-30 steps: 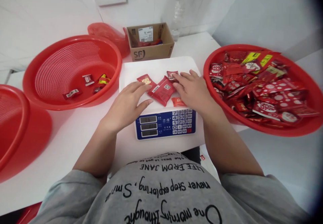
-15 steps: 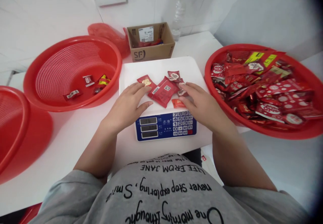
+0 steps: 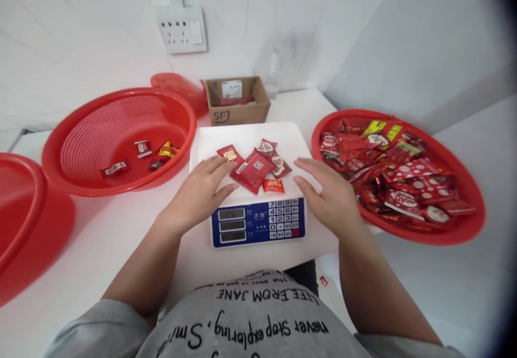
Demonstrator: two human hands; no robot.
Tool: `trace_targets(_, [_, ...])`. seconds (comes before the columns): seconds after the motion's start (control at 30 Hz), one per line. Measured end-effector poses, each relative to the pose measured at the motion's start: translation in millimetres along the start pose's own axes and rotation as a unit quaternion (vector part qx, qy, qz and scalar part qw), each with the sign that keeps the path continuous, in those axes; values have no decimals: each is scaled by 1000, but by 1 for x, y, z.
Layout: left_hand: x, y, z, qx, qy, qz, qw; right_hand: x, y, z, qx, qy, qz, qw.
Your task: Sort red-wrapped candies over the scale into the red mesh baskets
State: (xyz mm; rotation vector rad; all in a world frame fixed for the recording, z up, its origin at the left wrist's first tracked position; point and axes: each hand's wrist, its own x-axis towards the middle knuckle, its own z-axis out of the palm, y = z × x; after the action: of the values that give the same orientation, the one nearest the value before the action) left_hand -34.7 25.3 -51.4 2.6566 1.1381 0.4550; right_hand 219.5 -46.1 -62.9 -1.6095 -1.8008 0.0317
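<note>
Several red snack packets lie in a loose pile on the white pan of a digital scale (image 3: 238,137). The largest packet (image 3: 253,172) is in the middle, with a small orange-red packet (image 3: 273,185) in front of it. A packet with pale print (image 3: 229,155) lies at the pile's left. My left hand (image 3: 202,188) is open at the left side of the pan, its fingertips by that packet; whether they touch it I cannot tell. My right hand (image 3: 325,194) is open at the pan's right edge, apart from the packets, holding nothing.
A red basket (image 3: 476,212) full of snack packets stands on the right. On the left, another red basket (image 3: 56,167) holds a few packets, with part of a red tub (image 3: 36,229) nearer. Behind the scale are a cardboard box (image 3: 242,114) and a clear plastic bottle (image 3: 274,72).
My right hand has drawn away from the packets to the right, uncovering those on that side. My left hand stays beside the pile. The camera view has tilted upward.
</note>
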Motion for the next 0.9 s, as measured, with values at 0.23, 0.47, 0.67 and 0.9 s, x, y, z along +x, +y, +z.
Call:
trace_targets(0.23, [1,1,2,5,4,-17,1000,-23,4,7,67,63,-13,996])
trace_targets(0.47, [-7,-4,-3,37,9,-66,997,-26,5,11,83,102,-66,989])
trace_targets(0.67, [-42,-46,-21,153,76,-213,962,-30,14,12,78,106,-79,988])
trace_targets(0.9, [-124,-92,-57,213,-20,-276,937,-33,23,12,79,80,-71,991])
